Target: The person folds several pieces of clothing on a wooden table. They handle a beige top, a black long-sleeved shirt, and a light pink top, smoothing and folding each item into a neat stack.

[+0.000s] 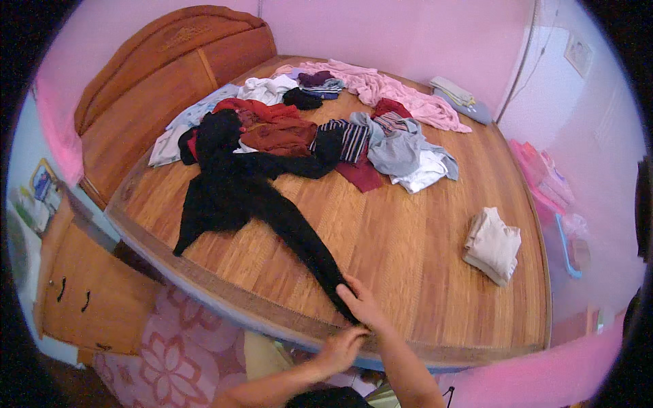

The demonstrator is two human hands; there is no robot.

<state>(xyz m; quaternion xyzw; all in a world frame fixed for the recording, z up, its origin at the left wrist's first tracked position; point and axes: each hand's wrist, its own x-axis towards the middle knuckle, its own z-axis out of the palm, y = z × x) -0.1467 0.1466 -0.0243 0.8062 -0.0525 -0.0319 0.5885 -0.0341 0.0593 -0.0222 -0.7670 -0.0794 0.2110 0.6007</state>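
A black garment (240, 194) lies spread on the bed mat (408, 255), and one long narrow part of it stretches toward me. At the tip of that part, by the bed's near edge, my left hand (344, 349) has its fingers bent against the cloth. Just above it, my right hand (361, 302) holds the same narrow part, thumb on top. The garment's far end overlaps a heap of clothes with a rust-red piece (280, 135), a striped piece (354, 142) and a grey piece (398, 153). Off to the right sits a folded beige garment (493, 245).
A wooden headboard (173, 66) rises at the back left. Along the far side lie a pink cloth (387, 94) and folded items (459, 97). A wooden cabinet (92, 290) stands left of the bed, beside a patterned pink floor covering (173, 357).
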